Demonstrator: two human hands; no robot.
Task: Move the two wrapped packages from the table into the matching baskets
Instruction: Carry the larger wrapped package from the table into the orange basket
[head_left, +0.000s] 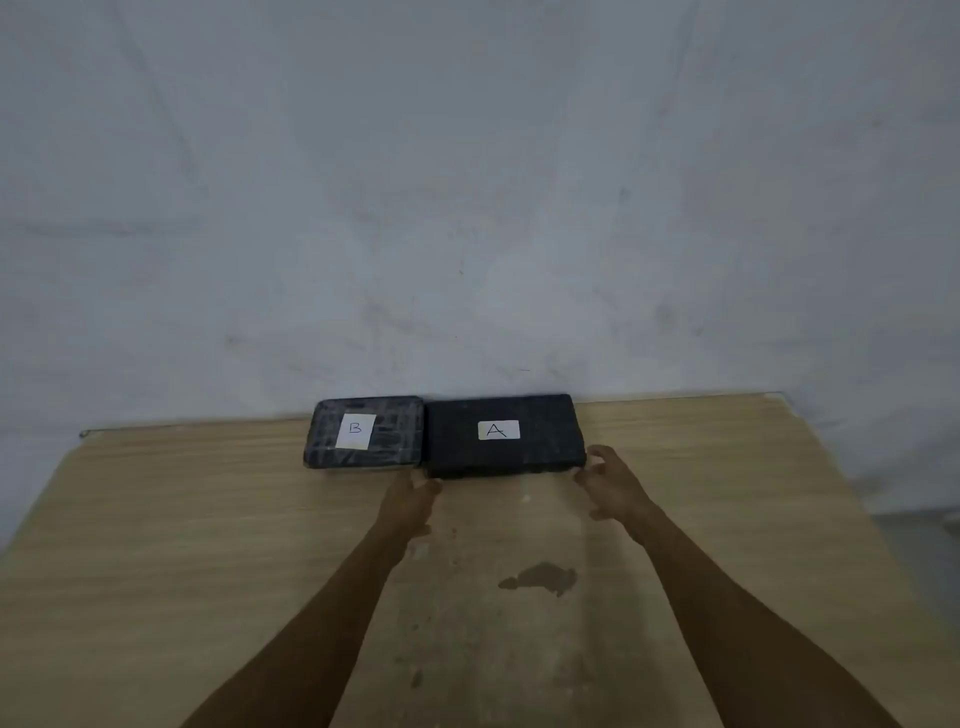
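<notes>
We note two dark wrapped packages side by side at the far edge of the table (208, 519), against the wall (467, 182). The package marked A (506, 436) touches the package marked B (363, 432) on its left. The left hand (410, 506) sits at A's near left corner, the right hand (613, 483) at its right end, both with fingers spread and nothing lifted. We cannot tell whether the fingertips make contact. No baskets fall within view. A dark stain (543, 578) marks the tabletop.
</notes>
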